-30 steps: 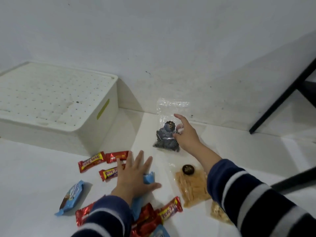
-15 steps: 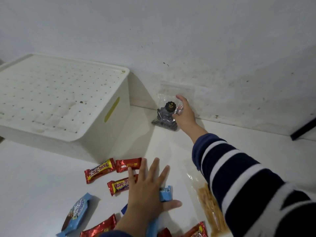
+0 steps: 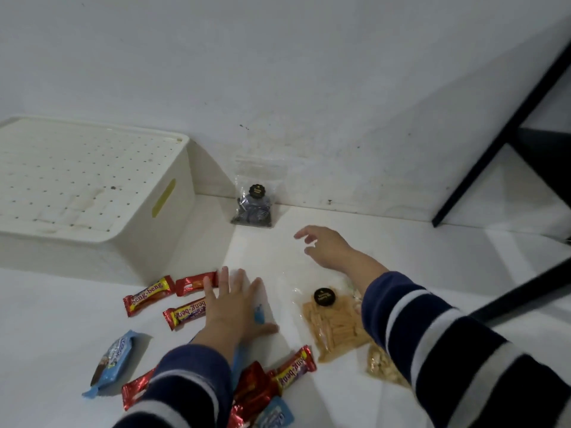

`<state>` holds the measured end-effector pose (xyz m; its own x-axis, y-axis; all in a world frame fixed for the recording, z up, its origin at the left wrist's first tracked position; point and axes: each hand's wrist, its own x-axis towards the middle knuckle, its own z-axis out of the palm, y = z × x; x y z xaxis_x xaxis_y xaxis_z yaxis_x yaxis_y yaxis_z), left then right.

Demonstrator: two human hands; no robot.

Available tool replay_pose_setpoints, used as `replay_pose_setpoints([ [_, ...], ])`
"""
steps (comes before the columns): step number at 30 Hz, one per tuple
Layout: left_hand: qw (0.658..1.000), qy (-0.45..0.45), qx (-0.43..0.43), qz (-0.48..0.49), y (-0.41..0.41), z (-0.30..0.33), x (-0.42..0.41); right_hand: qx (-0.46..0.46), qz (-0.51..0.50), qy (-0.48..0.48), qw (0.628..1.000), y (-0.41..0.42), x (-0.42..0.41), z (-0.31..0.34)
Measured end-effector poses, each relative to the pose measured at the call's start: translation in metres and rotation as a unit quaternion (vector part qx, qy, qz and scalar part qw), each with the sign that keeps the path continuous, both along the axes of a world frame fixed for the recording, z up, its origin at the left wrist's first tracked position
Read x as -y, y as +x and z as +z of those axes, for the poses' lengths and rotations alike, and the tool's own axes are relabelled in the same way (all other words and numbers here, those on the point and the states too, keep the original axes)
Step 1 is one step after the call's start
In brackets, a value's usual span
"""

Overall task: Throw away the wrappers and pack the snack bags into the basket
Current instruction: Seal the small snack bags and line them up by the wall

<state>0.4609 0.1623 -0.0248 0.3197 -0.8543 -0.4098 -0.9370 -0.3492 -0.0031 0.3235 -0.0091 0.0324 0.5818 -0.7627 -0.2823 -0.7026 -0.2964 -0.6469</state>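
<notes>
At the far left of the floor a white box [image 3: 92, 193] is seen upside down against the wall, its perforated base up; if it is the basket, it would have to be turned over before anything is packed. A blue wrapper [image 3: 112, 362] lies near the front left edge of the view. Red bars [image 3: 148, 294] are scattered just in front of the box's near corner, and more are heaped at the front edge (whether any are empty wrappers cannot be told).

The left hand [image 3: 236, 307] is laid flat among them with fingers straight and spread, pressing on a blue packet [image 3: 259, 315], probably to steady the body while the other arm reaches. Nothing is gripped by it.

At the back edge of the floor a clear bag of dark sweets [image 3: 254, 202] is propped upright against the wall, well apart from both hands. The right hand [image 3: 327, 247] is held in the air between that bag and a flat bag of yellow sticks [image 3: 332, 327]; its fingers are loosely curled and nothing is grasped. A further snack bag [image 3: 381, 367] is partly hidden under the right sleeve.
</notes>
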Motion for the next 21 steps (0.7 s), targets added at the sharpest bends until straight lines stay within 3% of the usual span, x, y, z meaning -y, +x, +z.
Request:
replay_pose_setpoints([
  [2,1.000,-0.012,-0.011,0.027,-0.019,0.008,0.005,-0.029,0.007,-0.019,0.999,-0.021,-0.009,-0.001],
  [8,0.965,-0.142,-0.166,0.144,-0.108,0.013,0.013,-0.072,-0.046,-0.022,0.996,-0.055,-0.019,-0.012],
  [16,0.957,-0.175,-0.195,0.128,-0.133,0.003,0.012,0.064,-0.213,0.053,0.974,-0.055,-0.012,-0.014],
  [21,0.936,-0.212,-0.264,0.100,-0.123,0.003,0.001,0.020,-0.175,0.043,0.983,-0.067,-0.004,0.011],
])
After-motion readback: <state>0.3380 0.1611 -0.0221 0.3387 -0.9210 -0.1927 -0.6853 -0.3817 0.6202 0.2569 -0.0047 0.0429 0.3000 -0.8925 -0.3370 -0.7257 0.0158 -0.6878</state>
